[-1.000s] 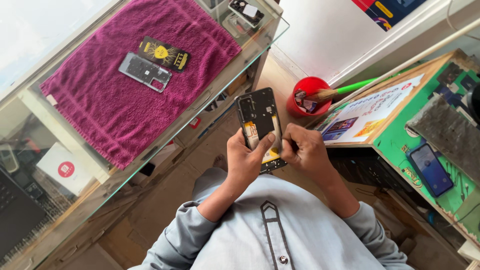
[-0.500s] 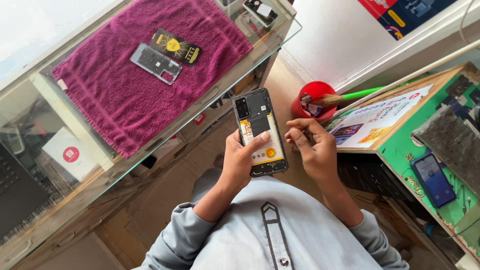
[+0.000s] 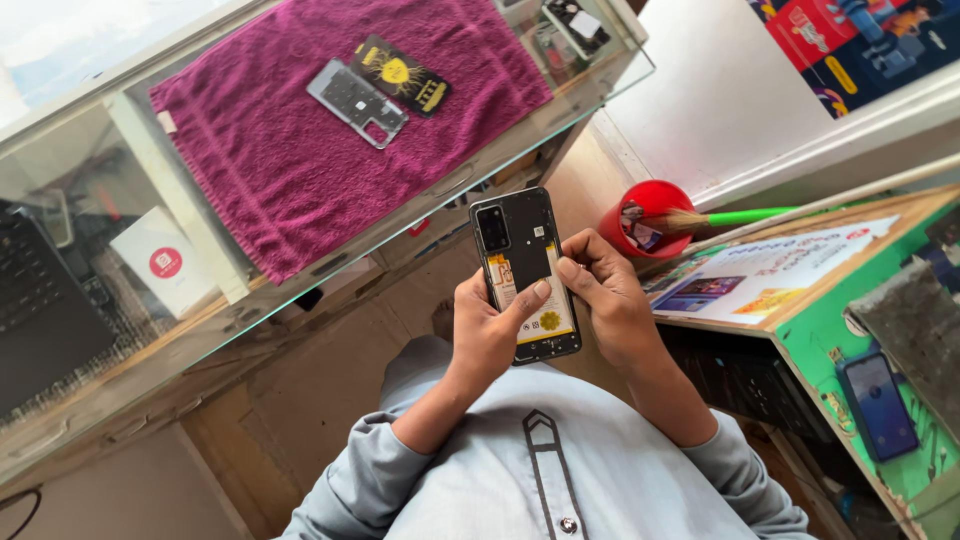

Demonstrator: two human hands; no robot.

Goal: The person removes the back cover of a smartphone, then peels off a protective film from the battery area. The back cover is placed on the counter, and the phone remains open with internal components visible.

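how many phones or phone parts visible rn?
4: opened phone in both hands; grey back frame and black cover on the towel; blue phone on the green bench. More may be hidden.

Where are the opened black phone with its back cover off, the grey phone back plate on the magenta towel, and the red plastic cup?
opened black phone [image 3: 524,275], head view, on its exposed battery.
grey phone back plate [image 3: 356,102], head view, plate's middle.
red plastic cup [image 3: 660,198], head view, on its rim.

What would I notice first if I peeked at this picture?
Right in the middle, the left hand and right hand hold an opened phone with its back off and its insides showing. Up on the glass counter lies a big purple towel with a grey phone cover on it.
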